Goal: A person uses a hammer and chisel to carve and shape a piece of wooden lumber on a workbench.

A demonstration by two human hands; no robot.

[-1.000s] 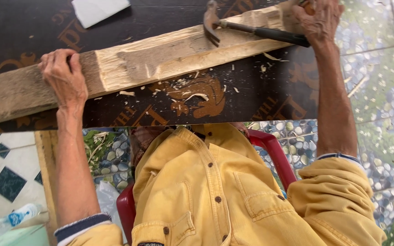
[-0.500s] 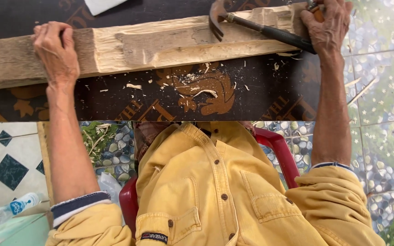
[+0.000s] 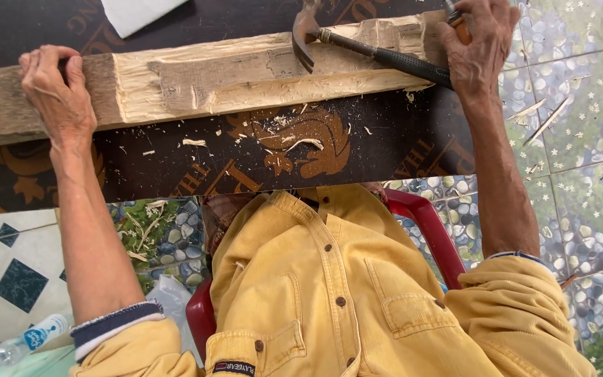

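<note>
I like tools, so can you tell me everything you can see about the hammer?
The hammer has a dark, worn metal head with a curved claw and a slim black handle. It lies slanted across the pale, chipped part of the long wooden plank, its head resting on the wood. The right hand grips the handle's far end, near the plank's right end. The very top of the head is cut off by the picture's edge.

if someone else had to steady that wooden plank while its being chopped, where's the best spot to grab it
Probably the uncut grey end, beside the left hand, coming over the near edge so the fingers wrap the top. The wooden plank is still square and smooth there. Its pale middle is hacked rough, and the hammer held in the right hand lies across the far end.
</note>
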